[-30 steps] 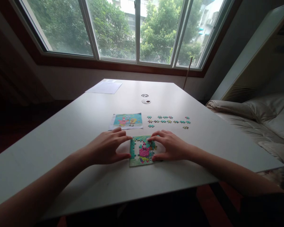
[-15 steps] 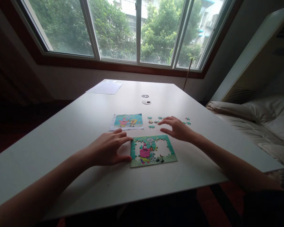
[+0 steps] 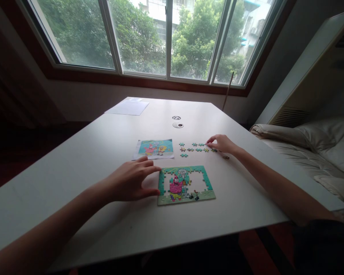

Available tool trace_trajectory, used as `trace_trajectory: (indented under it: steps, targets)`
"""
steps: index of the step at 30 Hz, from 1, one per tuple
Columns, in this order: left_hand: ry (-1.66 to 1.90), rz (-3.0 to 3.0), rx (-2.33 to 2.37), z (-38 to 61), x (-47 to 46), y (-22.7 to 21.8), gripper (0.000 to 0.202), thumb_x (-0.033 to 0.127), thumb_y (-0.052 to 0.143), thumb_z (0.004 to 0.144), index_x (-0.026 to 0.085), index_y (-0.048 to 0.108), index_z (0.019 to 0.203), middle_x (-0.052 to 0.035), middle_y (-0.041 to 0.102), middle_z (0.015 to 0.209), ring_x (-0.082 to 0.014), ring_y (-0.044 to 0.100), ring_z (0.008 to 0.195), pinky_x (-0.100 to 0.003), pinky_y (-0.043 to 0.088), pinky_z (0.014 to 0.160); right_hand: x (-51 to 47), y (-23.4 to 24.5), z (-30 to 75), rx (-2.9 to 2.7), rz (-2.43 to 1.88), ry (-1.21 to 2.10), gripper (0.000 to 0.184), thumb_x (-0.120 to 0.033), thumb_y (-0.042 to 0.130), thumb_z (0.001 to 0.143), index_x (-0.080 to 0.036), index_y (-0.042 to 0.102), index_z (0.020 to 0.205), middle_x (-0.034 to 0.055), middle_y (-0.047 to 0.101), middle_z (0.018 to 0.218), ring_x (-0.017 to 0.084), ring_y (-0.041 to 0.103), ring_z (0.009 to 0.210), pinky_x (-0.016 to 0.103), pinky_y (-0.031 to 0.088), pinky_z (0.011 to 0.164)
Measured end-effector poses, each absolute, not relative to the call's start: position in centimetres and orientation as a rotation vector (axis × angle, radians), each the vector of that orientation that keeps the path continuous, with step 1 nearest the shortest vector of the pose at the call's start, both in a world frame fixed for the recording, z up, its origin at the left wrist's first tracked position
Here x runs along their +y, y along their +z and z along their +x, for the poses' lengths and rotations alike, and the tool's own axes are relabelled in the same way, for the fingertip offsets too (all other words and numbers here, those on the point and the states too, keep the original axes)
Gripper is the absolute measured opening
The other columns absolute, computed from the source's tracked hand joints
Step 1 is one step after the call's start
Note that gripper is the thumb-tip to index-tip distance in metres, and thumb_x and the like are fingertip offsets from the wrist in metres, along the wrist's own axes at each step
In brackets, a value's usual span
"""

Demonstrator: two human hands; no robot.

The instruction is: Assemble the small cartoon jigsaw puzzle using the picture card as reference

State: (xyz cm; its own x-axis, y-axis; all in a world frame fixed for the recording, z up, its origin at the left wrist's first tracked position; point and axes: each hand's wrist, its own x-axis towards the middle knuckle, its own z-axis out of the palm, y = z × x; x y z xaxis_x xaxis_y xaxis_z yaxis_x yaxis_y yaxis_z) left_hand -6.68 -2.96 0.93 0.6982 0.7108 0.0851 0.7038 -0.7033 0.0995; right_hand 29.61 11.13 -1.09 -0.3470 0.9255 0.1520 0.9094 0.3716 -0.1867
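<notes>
The partly filled jigsaw puzzle [image 3: 176, 187] lies flat on the table, with gaps around a pink starfish figure and a tall pale figure. My left hand [image 3: 136, 177] rests at its left side, thumb and index finger spread apart and touching that edge. Farther back, my right hand [image 3: 222, 144] is over the loose pieces, its thumb and index fingertips pinched close together at a small puzzle piece [image 3: 206, 144], partly hidden by them. Several loose puzzle pieces [image 3: 199, 149] lie in rough rows left of and below this hand.
A printed reference picture [image 3: 155, 148] lies behind my left hand. White paper [image 3: 127, 107] is at the table's far left corner. Two round inserts [image 3: 177, 125] sit in the white tabletop [image 3: 114, 225]. A pale leather sofa [image 3: 298, 149] stands to the right, below a window.
My right hand has moved right and slightly away from me over the loose pieces, its fingers drawing together. My left hand has stayed at the puzzle's edge.
</notes>
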Motion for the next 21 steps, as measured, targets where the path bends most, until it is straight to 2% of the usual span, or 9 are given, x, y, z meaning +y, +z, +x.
trace_trajectory:
  steps: [4, 8, 13, 17, 21]
  targets:
    - [0.224, 2.795, 1.208, -6.6, -2.6, 1.0, 0.042, 0.049, 0.055, 0.08, 0.025, 0.058, 0.114, -0.0077, 0.062, 0.099, -0.0284, 0.053, 0.098, -0.039, 0.049, 0.075, 11.0, -0.9, 29.6, -2.346, -1.639, 0.169, 0.016, -0.029, 0.063, 0.073, -0.017, 0.067, 0.083, 0.0043, 0.07, 0.086, 0.018, 0.064, 0.076, 0.026, 0.045, 0.066]
    - [0.282, 2.718, 1.237, -6.2, -1.9, 1.3, 0.027, 0.042, 0.051, 0.084, 0.026, 0.064, 0.102, -0.0047, 0.062, 0.091, -0.0221, 0.056, 0.087, -0.032, 0.048, 0.069, 10.0, -0.2, 28.5, -2.299, -1.559, 0.257, 0.021, -0.035, 0.059, 0.077, -0.016, 0.063, 0.083, 0.0043, 0.07, 0.082, 0.015, 0.064, 0.073, 0.025, 0.046, 0.063]
    - [0.366, 2.646, 1.189, -5.3, -0.7, 2.4, 0.022, 0.036, 0.05, 0.085, 0.024, 0.068, 0.091, 0.0, 0.059, 0.069, -0.0152, 0.056, 0.07, -0.035, 0.045, 0.08, 7.4, 0.7, 24.8, -2.204, -1.204, 0.733, 0.026, -0.037, 0.062, 0.075, -0.014, 0.062, 0.087, 0.006, 0.069, 0.078, 0.014, 0.064, 0.07, 0.026, 0.048, 0.062]
    - [0.417, 2.53, 1.138, -4.2, 0.2, 2.8, 0.022, 0.033, 0.051, 0.083, 0.021, 0.069, 0.086, -0.0014, 0.062, 0.07, -0.0139, 0.054, 0.065, -0.026, 0.043, 0.062, 4.7, 1.1, 21.5, -2.198, -0.964, 0.954, 0.02, -0.029, 0.061, 0.077, -0.014, 0.064, 0.09, 0.0052, 0.07, 0.079, 0.013, 0.064, 0.073, 0.027, 0.049, 0.066]
    - [0.521, 2.346, 1.128, -3.3, 0.4, 2.0, 0.027, 0.036, 0.052, 0.082, 0.017, 0.07, 0.083, -0.0021, 0.063, 0.065, -0.0126, 0.05, 0.06, -0.024, 0.039, 0.055, 2.6, 0.8, 19.7, -2.115, -0.882, 1.069, 0.02, -0.029, 0.063, 0.077, -0.015, 0.065, 0.091, 0.0041, 0.07, 0.078, 0.012, 0.065, 0.072, 0.027, 0.049, 0.065]
